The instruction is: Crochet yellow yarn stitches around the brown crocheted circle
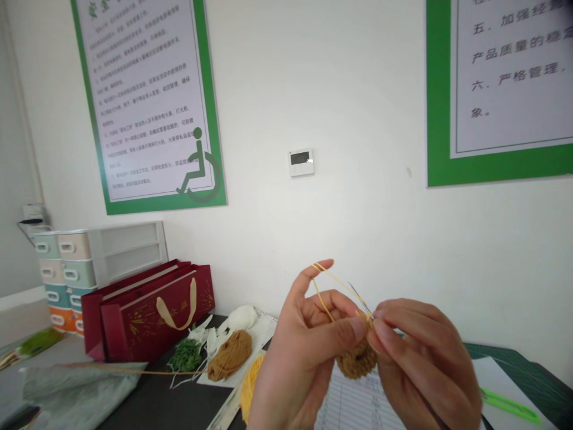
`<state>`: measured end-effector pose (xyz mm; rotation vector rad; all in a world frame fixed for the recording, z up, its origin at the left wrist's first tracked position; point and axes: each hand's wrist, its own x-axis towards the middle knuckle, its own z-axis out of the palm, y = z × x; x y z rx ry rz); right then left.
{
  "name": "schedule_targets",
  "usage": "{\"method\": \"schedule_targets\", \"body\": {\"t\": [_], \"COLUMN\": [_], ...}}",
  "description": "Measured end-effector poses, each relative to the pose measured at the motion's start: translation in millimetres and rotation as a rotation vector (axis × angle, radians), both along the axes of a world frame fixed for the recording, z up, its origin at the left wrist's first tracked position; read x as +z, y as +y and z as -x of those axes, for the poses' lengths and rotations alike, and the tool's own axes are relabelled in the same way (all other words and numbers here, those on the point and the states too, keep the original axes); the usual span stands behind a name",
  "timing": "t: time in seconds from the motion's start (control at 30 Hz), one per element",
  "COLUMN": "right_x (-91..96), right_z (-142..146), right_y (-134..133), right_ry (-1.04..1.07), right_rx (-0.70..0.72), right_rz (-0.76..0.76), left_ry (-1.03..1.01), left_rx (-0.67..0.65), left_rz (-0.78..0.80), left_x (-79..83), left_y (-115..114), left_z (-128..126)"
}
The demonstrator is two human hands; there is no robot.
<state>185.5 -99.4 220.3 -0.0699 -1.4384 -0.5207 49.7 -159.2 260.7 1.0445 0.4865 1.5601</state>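
Between my two hands hangs a small round piece of brown crochet (356, 362), with a dark hole near its middle. My left hand (308, 334) pinches its upper edge between thumb and fingers. Yellow yarn (344, 285) loops over my raised left index finger and runs down to the work. My right hand (425, 358) is closed on a thin crochet hook (358, 294), whose tip points up and left beside the yarn. My right fingertips nearly touch the left thumb, so the stitch there is partly hidden.
Left on the dark table lie a brown yarn ball (231, 355), green yarn (185, 355) and yellow yarn (251, 382), near a red gift bag (147, 316) and drawer boxes (67, 272). Printed paper (349, 400) lies beneath my hands. A green cutter (510, 405) rests at right.
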Motion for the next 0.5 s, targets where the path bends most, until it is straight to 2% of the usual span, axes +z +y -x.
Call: {"method": "schedule_targets", "body": {"t": [0.03,0.1,0.23,0.33,0.5], "right_x": [-1.6,-2.6,1.1,4.5,9.3], "right_z": [3,10,22,24,24], "right_y": [1,2,-3,-10,-15], "right_ry": [0.062,0.099,0.191,0.249,0.241], "right_rx": [0.117,0.382,0.779,0.959,1.117], "right_rz": [-0.008,0.112,0.336,0.460,0.638], "left_ry": [-0.011,-0.032,-0.004,0.050,0.093], "left_rx": [-0.070,-0.172,-0.191,-0.221,-0.328], "left_rz": [0.036,0.092,0.089,0.076,0.085], "left_x": [0.0,0.8,2.9,2.9,2.1], "left_y": [1,3,5,6,10], "left_z": [1,4,12,16,20]}}
